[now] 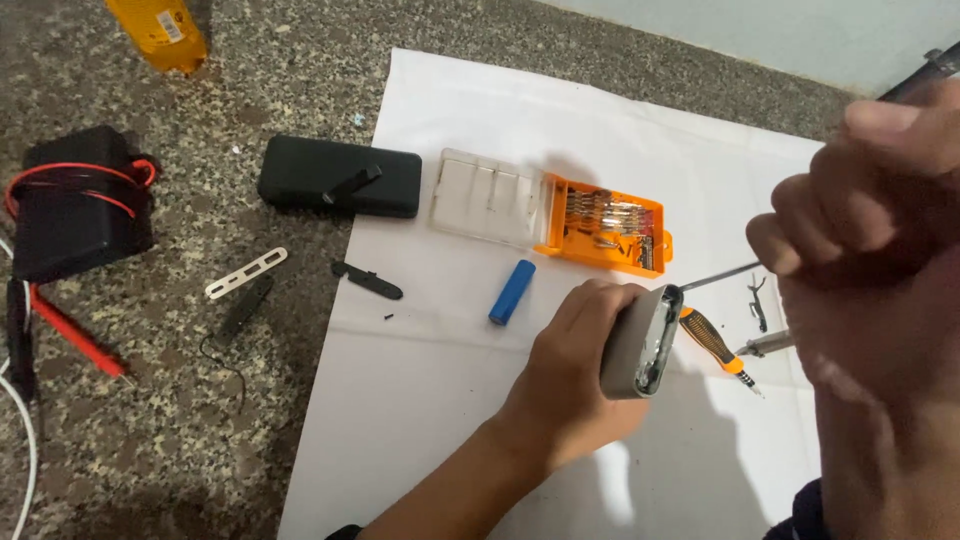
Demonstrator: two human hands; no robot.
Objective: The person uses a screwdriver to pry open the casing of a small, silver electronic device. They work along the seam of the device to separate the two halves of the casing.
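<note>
Left hand (572, 375) grips a grey box (641, 343) with its open end up, over the white paper (420, 380). Right hand (870, 230) is closed around a thin metal tool (718, 276) whose tip touches the box's open end. Behind them lies an orange bit case (605, 232), open.

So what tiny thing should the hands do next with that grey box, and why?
Probably ease the thin metal rod a little deeper into the open end of the grey case. The left hand holds the case with its opening turned toward the right hand, which is fisted around the rod, and the rod's tip sits right at the case's rim. Whether it is already inside cannot be told.
</note>
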